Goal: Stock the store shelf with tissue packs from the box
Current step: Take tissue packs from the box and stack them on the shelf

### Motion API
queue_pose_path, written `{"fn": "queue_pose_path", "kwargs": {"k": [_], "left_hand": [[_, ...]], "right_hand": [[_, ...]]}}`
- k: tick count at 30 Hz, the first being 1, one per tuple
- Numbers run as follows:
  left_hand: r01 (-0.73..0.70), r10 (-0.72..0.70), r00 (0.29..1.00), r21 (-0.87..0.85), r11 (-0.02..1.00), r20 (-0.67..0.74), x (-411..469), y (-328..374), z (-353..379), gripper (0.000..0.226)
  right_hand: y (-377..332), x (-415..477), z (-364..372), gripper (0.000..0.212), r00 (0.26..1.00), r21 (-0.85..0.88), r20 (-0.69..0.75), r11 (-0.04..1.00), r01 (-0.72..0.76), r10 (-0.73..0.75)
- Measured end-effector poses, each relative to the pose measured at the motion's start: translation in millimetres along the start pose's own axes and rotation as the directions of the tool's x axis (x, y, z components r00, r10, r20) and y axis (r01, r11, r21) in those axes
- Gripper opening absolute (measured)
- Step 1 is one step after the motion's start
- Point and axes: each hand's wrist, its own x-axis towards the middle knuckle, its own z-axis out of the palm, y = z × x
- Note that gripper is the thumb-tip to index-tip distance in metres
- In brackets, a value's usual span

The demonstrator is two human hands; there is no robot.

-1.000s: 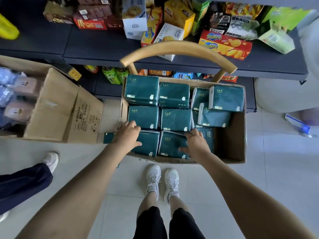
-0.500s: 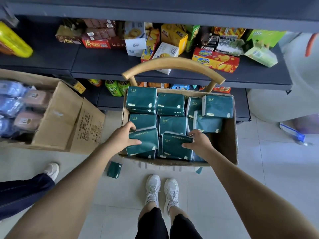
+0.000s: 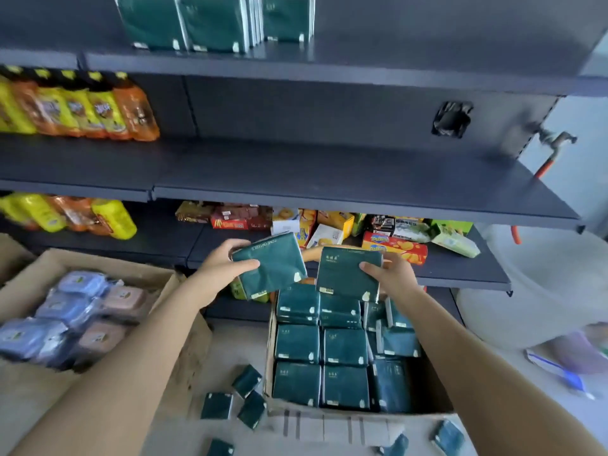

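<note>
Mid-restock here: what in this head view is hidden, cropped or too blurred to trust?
- Head view: dark green tissue packs on the top shelf are cut by the upper edge; count unclear.
- Brown cardboard box: top layer of packs hides anything below.
- Left hand grips the left green pack, right hand the right green pack; blur leaves their small print unreadable.

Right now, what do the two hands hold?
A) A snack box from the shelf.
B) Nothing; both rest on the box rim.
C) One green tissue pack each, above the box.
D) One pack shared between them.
C: the left hand grips the left pack and the right hand grips the right pack, both held above the box.
</note>
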Motion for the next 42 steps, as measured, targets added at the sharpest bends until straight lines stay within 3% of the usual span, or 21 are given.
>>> {"fn": "queue_pose_path", "kwargs": {"k": [1,6,11,17,24,31,34,42], "left_hand": [[-0.041,0.041,0.999,-0.035,0.999,-0.01,-1,11,-18,0.041],[-0.153,0.14,0.988,-0.245,0.957,-0.072,5,54,-91,0.031],[-0.267,0.251,0.963,-0.232,0.935,-0.099,12,100,-161,0.022],[-0.388,0.373,0.922,-0.25,0.887,-0.108,27,154,-204,0.019],[-0.479,0.458,0.878,-0.298,0.826,-0.14,58,206,-211,0.017],[-0.544,0.517,0.837,-0.179,0.82,-0.179,112,243,-200,0.026],[-0.539,0.504,0.837,-0.154,0.828,-0.214,142,255,-196,0.029],[-0.554,0.53,0.821,-0.068,0.83,-0.215,193,270,-181,0.016]], "right_hand": [[-20,-6,3,0.04,0.999,0.008,-0.025,1.0,0.027,-0.027],[-95,-22,24,0.034,0.976,0.094,-0.176,0.985,0.144,-0.126],[-178,-40,46,0.031,0.935,0.187,-0.301,0.95,0.249,-0.186],[-256,-39,41,0.015,0.904,0.32,-0.355,0.878,0.356,-0.237],[-332,-2,16,0.014,0.846,0.347,-0.4,0.796,0.496,-0.353],[-382,102,-1,0.038,0.814,0.226,-0.38,0.81,0.542,-0.439],[-401,151,0,0.036,0.813,0.226,-0.363,0.803,0.551,-0.456],[-430,255,25,0.045,0.8,0.113,-0.348,0.826,0.553,-0.488]]}}
